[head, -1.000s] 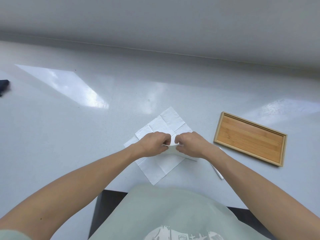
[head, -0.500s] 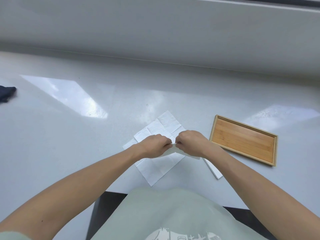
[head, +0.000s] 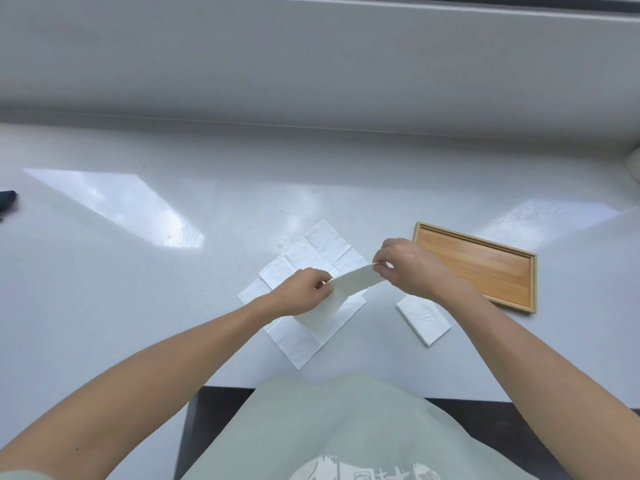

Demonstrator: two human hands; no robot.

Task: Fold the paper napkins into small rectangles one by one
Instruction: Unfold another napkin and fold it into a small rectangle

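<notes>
A white paper napkin (head: pixel 346 287) hangs lifted above the table, pinched along its top edge by both hands. My left hand (head: pixel 304 292) pinches its left corner, my right hand (head: pixel 403 263) pinches its right corner a little higher. Below it an unfolded white napkin (head: pixel 304 254) with fold creases lies flat as a diamond on the white table (head: pixel 138 271). A napkin folded into a small rectangle (head: pixel 424 318) lies to the right, under my right forearm.
A shallow wooden tray (head: pixel 485 268) sits to the right of my hands, nothing in it. A dark object (head: pixel 7 202) lies at the far left edge. The table's front edge runs just below the flat napkin, close to my body.
My hands, close together before, have moved apart and lifted, spreading the napkin between them. The right hand went up and right, uncovering the folded rectangle.
</notes>
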